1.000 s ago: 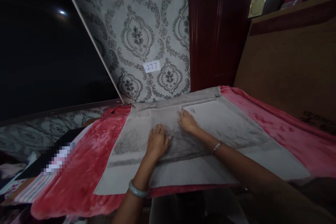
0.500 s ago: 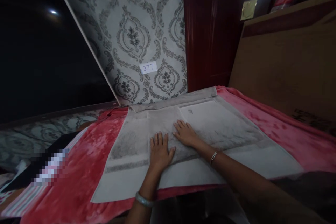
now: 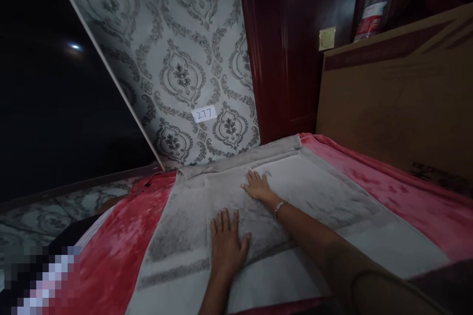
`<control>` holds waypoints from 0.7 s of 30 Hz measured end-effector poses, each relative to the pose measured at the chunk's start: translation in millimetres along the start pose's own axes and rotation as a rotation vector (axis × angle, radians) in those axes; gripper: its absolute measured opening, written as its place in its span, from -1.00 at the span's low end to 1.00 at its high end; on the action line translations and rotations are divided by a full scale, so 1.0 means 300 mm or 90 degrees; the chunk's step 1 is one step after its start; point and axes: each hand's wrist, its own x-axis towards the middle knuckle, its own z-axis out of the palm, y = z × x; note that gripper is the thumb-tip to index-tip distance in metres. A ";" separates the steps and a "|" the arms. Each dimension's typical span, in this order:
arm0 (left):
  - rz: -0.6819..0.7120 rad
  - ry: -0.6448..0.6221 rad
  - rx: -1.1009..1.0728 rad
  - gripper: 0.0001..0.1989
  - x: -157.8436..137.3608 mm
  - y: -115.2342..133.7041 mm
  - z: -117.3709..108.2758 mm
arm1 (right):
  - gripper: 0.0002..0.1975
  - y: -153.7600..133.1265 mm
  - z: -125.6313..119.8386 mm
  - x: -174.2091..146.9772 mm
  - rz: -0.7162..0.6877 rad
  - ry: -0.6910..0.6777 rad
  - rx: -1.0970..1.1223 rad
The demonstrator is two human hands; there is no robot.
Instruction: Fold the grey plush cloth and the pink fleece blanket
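A grey and white towel (image 3: pixel 177 226) lies spread flat, its far edge turned over in a narrow fold. My left hand (image 3: pixel 228 246) rests palm down on the towel's near middle, fingers spread. Farther out and slightly to the right, my right hand (image 3: pixel 257 186) also presses flat on it with fingers apart, close to a small dark motif. A bracelet circles my right wrist. Under the towel is a red and pink plush blanket (image 3: pixel 114 236), showing on both sides.
Patterned wallpaper (image 3: pixel 185 59) with a paper label (image 3: pixel 204 114) reading 277 rises behind. A large black screen (image 3: pixel 66 93) stands left. At right are a dark red panel (image 3: pixel 284 59), a cardboard box (image 3: pixel 391 103) and a plastic bottle (image 3: pixel 373 10).
My right hand has slid farther across the towel, nearer the small motif. The left hand stays at about the same spot. My view has tilted upward, showing more of the bottle.
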 end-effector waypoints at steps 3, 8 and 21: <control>0.005 0.017 -0.019 -0.37 -0.003 -0.006 0.010 | -0.28 -0.007 0.002 0.014 0.025 0.018 -0.002; 0.003 0.028 -0.039 -0.36 -0.009 -0.013 0.028 | -0.33 -0.077 0.003 0.032 -0.027 0.043 -0.012; 0.003 0.038 -0.047 -0.38 -0.007 -0.013 0.015 | -0.30 -0.035 -0.037 0.076 0.005 -0.005 0.004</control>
